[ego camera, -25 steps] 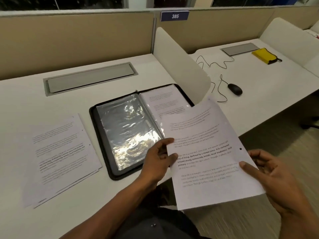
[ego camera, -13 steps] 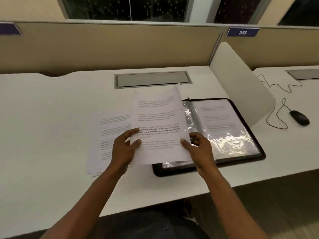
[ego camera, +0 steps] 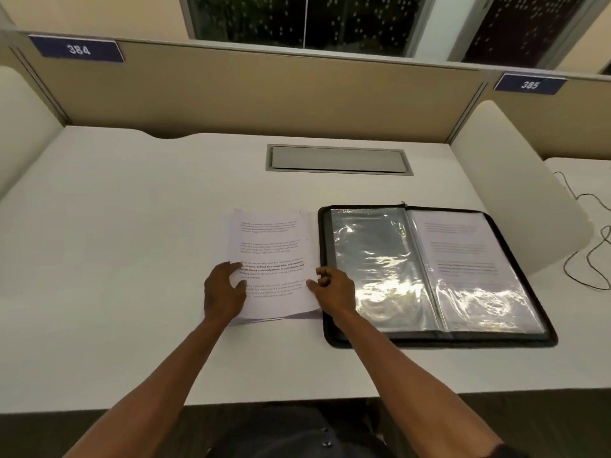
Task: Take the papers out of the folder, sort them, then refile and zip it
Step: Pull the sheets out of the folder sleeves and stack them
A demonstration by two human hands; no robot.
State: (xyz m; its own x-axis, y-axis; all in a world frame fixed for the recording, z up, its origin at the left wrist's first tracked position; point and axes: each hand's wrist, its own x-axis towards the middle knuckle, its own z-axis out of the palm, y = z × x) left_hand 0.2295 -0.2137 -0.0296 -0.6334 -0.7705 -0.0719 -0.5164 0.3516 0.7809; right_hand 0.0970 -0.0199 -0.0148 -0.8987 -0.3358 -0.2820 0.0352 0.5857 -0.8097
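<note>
A stack of printed papers (ego camera: 274, 246) lies on the white desk just left of the black zip folder (ego camera: 439, 340). The folder lies open flat. Its left clear sleeve (ego camera: 370, 259) looks empty and shiny, and its right sleeve holds a printed sheet (ego camera: 463, 259). My left hand (ego camera: 223, 292) rests on the left edge of the top sheet, fingers and thumb lying on the paper. At the sheet's right edge, my right hand (ego camera: 335, 289) pinches it with thumb on top and fingers curled. The sheet's lower right corner sits slightly raised off the stack.
A grey cable hatch (ego camera: 339, 159) is set into the desk behind the papers. A white curved divider (ego camera: 515, 193) stands right of the folder, with a black cable (ego camera: 591, 252) beyond it. A tan partition with the signs 384 (ego camera: 77, 49) and 385 (ego camera: 529, 84) closes the back.
Both hands carried the sheet from the right, over the folder, and lowered it onto the stack at the left. My view swung left with it.
</note>
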